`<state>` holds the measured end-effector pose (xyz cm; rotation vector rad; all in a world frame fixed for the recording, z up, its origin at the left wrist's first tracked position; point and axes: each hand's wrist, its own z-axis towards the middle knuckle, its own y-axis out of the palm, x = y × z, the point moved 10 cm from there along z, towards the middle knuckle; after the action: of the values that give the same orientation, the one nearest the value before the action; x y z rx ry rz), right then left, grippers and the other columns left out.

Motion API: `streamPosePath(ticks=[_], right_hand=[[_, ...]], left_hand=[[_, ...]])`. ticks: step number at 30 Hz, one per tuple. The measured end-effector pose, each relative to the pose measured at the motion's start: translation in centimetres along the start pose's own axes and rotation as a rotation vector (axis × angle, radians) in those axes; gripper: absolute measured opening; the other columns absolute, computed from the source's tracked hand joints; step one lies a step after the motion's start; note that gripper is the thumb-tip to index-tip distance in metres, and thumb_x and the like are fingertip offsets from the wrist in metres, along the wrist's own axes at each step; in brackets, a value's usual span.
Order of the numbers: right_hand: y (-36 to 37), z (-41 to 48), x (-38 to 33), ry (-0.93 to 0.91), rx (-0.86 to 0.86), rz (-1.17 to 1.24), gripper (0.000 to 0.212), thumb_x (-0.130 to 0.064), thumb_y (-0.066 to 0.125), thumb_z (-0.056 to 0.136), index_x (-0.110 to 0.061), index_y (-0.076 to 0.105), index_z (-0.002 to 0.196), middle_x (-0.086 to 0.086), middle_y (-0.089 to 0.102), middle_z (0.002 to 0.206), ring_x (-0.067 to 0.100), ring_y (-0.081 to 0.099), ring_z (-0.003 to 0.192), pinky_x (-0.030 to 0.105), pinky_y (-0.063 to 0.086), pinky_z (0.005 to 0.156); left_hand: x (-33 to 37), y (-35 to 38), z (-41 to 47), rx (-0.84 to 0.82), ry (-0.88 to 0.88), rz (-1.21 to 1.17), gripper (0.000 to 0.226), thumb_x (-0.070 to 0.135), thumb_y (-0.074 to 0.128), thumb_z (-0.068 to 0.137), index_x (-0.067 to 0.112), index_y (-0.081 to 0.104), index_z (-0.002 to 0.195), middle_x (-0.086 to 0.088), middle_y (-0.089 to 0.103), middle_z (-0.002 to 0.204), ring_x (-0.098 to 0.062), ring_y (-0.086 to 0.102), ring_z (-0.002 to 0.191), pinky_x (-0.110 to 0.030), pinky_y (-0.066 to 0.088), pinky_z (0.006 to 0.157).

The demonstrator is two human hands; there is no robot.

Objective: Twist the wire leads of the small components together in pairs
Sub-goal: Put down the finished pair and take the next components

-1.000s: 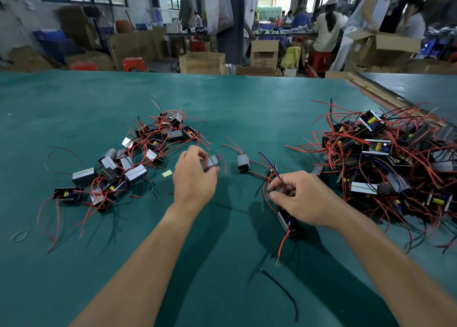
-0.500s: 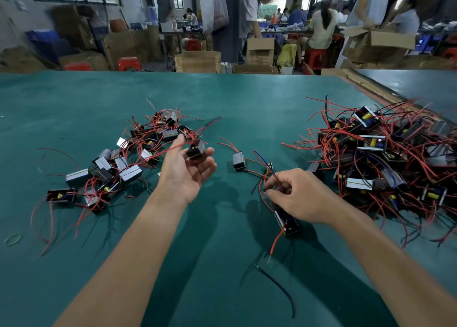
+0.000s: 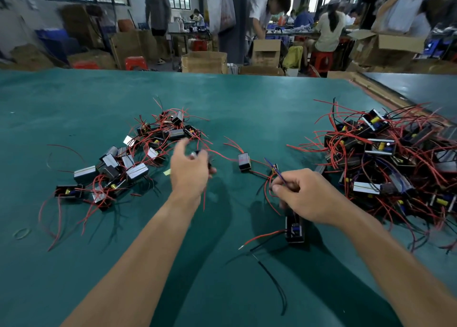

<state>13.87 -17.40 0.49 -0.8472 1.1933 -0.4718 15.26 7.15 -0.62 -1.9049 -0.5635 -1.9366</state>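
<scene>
Our right hand (image 3: 306, 198) pinches wires (image 3: 277, 172); a black component (image 3: 294, 230) shows at its near edge, over the green table (image 3: 222, 99). Our left hand (image 3: 189, 172) is blurred; we cannot tell its grip.

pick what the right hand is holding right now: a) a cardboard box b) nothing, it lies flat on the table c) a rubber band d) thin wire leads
d: the right hand has its thumb and fingers curled in a pinch round thin wire leads, which stick up past its fingertips above the green table.
</scene>
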Motion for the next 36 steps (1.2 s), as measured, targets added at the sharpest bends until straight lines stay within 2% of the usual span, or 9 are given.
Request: streamPosePath(ticks=[3, 6, 9, 13, 16, 20, 26, 32, 36], right_hand=[[-0.3, 0.1, 0.0, -0.015, 0.023, 0.031, 0.015, -0.021, 0.057, 0.094, -0.02, 0.064, 0.081, -0.002, 0.068, 0.06, 0.009, 0.048, 0.046, 0.029, 0.044, 0.056], [-1.1, 0.2, -0.3, -0.043, 0.097, 0.074, 0.012, -0.025, 0.058, 0.094, -0.021, 0.061, 0.084, 0.003, 0.056, 0.05, 0.024, 0.046, 0.049, 0.037, 0.044, 0.056], [-2.1, 0.1, -0.7, -0.067, 0.164, 0.082, 0.018, -0.029, 0.058, 0.095, -0.017, 0.06, 0.081, 0.005, 0.048, 0.049, 0.014, 0.036, 0.046, 0.035, 0.037, 0.054], [-2.8, 0.0, -1.3, -0.085, 0.215, 0.059, 0.039, -0.029, 0.053, 0.096, -0.001, 0.053, 0.069, 0.02, 0.054, 0.06, 0.031, 0.043, 0.053, 0.047, 0.044, 0.059], [-2.7, 0.0, -1.1, -0.058, 0.201, 0.091, 0.04, -0.03, 0.051, 0.097, 0.003, 0.06, 0.075, 0.023, 0.051, 0.058, 0.022, 0.037, 0.049, 0.044, 0.042, 0.056], [-1.3, 0.2, -0.1, 0.014, 0.056, 0.057, 0.042, -0.028, 0.054, 0.096, -0.004, 0.047, 0.063, -0.003, 0.029, 0.045, 0.011, 0.026, 0.045, 0.033, 0.026, 0.051], [1.9, -0.6, 0.3, 0.113, -0.217, 0.19, 0.034, -0.019, 0.058, 0.095, -0.013, 0.063, 0.063, -0.003, 0.05, 0.038, 0.008, 0.034, 0.031, 0.018, 0.028, 0.037], [0.5, 0.0, 1.4, 0.104, -0.04, -0.064, 0.02, -0.035, 0.073, 0.08, -0.022, 0.059, 0.074, -0.01, 0.046, 0.039, 0.007, 0.036, 0.037, 0.024, 0.028, 0.047], [0.8, 0.1, 1.9, 0.108, -0.058, -0.118, 0.026, -0.036, 0.077, 0.076, -0.021, 0.062, 0.062, -0.011, 0.052, 0.044, 0.002, 0.043, 0.043, 0.021, 0.034, 0.05]], left_hand=[[2.1, -2.4, 0.2, 0.141, 0.141, -0.185, 0.046, 0.004, 0.059, 0.091, 0.024, 0.048, 0.131, -0.011, 0.063, 0.091, -0.015, 0.063, 0.045, -0.022, 0.048, 0.043], [2.6, -0.1, -0.8, -0.019, 0.095, -0.267, 0.038, 0.001, 0.062, 0.088, 0.015, 0.055, 0.122, -0.005, 0.064, 0.071, -0.018, 0.062, 0.043, -0.023, 0.049, 0.04], [2.1, 3.7, -3.0, -0.257, 0.042, -0.125, 0.026, 0.001, 0.067, 0.085, 0.013, 0.063, 0.108, 0.001, 0.062, 0.054, -0.014, 0.058, 0.039, -0.02, 0.049, 0.04], [1.0, 6.2, -4.6, -0.452, 0.08, 0.18, 0.03, 0.005, 0.07, 0.083, 0.022, 0.065, 0.107, -0.003, 0.061, 0.057, -0.008, 0.052, 0.038, -0.015, 0.04, 0.037], [0.0, 7.0, -5.0, -0.529, 0.053, 0.247, 0.03, 0.003, 0.065, 0.085, 0.023, 0.065, 0.108, -0.008, 0.063, 0.061, -0.014, 0.054, 0.039, -0.018, 0.043, 0.038], [-0.8, 6.5, -4.4, -0.496, 0.042, 0.335, 0.024, 0.002, 0.059, 0.085, 0.024, 0.067, 0.089, -0.012, 0.06, 0.067, -0.024, 0.056, 0.051, -0.023, 0.047, 0.044], [-1.6, 6.2, -4.2, -0.493, 0.016, 0.412, 0.025, 0.009, 0.065, 0.084, 0.017, 0.071, 0.061, -0.001, 0.067, 0.057, -0.015, 0.057, 0.039, -0.016, 0.039, 0.037], [-1.6, 5.7, -3.4, -0.43, 0.031, 0.406, 0.009, 0.01, 0.07, 0.076, 0.019, 0.071, 0.076, -0.004, 0.073, 0.075, -0.023, 0.064, 0.057, -0.042, 0.06, 0.063], [-0.2, 4.7, -3.0, -0.353, 0.125, 0.518, 0.028, 0.032, 0.076, 0.063, 0.024, 0.053, 0.077, 0.0, 0.063, 0.092, -0.023, 0.064, 0.074, -0.044, 0.057, 0.076]])
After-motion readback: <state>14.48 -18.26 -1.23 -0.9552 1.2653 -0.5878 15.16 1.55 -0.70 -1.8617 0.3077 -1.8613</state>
